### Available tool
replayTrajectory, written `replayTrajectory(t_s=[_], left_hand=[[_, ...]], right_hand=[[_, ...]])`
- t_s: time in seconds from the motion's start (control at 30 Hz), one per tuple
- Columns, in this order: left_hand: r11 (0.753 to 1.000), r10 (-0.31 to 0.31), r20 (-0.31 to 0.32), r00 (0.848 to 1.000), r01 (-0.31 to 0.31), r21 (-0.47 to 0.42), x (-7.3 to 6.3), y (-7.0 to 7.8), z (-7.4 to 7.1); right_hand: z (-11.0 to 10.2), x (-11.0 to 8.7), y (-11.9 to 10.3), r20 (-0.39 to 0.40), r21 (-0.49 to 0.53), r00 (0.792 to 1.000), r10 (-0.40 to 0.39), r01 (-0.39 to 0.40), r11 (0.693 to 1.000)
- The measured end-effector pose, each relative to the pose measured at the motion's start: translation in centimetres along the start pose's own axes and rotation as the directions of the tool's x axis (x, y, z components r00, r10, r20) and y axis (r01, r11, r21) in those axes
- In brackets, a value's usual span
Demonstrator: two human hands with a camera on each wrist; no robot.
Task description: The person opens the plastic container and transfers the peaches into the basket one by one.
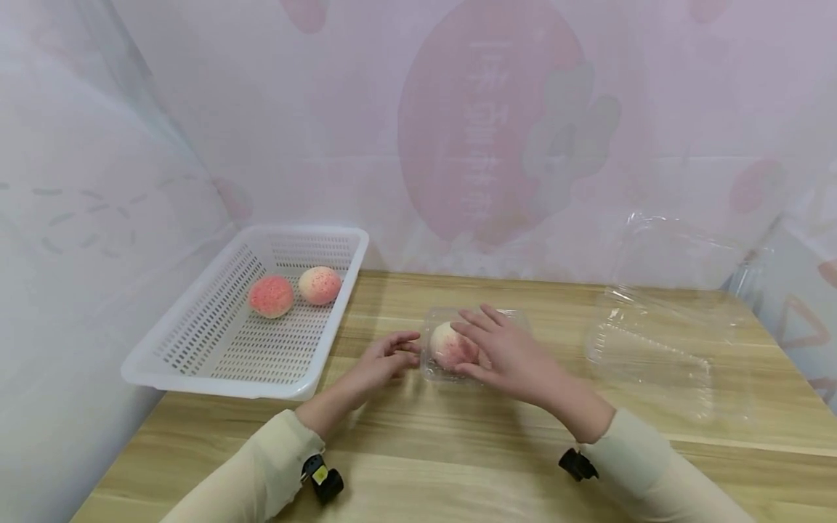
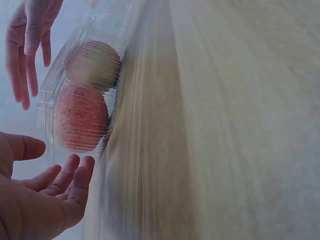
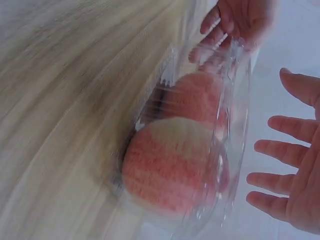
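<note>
A clear plastic box (image 1: 431,374) sits on the table between my hands, with two pink-and-cream peaches inside. One peach (image 1: 450,347) shows in the head view, while my right hand (image 1: 513,356) hides the other. Both the near peach (image 2: 80,117) and the far peach (image 2: 95,65) appear through the ribbed wall in the left wrist view. My left hand (image 1: 382,365) is beside the box's left end, fingers loosely bent and holding nothing. Over the box, my right hand has its fingers spread and extended. In the right wrist view that hand (image 3: 300,170) stands apart from the plastic.
A white perforated basket (image 1: 144,374) stands at the left, holding a redder peach (image 1: 271,296) and a paler peach (image 1: 320,285). More clear plastic boxes (image 1: 654,356) lie open at the right of the wooden table (image 1: 425,465). A printed curtain (image 1: 327,145) hangs behind.
</note>
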State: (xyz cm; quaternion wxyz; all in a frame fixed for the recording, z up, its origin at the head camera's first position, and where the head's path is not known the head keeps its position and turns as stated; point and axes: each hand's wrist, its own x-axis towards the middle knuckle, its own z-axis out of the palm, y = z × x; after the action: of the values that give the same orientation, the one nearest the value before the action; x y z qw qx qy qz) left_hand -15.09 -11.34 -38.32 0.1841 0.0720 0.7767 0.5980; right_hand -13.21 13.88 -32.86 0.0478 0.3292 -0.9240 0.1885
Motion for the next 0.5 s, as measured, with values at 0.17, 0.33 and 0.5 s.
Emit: replayTrajectory(t_s=[0.17, 0.33, 0.5], left_hand=[[0.999, -0.025, -0.026, 0.999, 0.024, -0.023, 0.7, -0.3, -0.1], [1.000, -0.015, -0.013, 1.000, 0.015, -0.015, 0.9, -0.3, -0.2], [1.000, 0.000, 0.033, 0.999, 0.000, -0.003, 0.8, -0.3, -0.3]], right_hand=[[0.6, 0.9, -0.7, 0.035, -0.103, 0.999, -0.027, 0.030, 0.994], [1.0, 1.1, -0.7, 0.051, -0.097, 0.999, -0.019, 0.024, 0.995], [1.4, 1.2, -0.6, 0.083, -0.084, 0.996, -0.006, 0.013, 0.996]])
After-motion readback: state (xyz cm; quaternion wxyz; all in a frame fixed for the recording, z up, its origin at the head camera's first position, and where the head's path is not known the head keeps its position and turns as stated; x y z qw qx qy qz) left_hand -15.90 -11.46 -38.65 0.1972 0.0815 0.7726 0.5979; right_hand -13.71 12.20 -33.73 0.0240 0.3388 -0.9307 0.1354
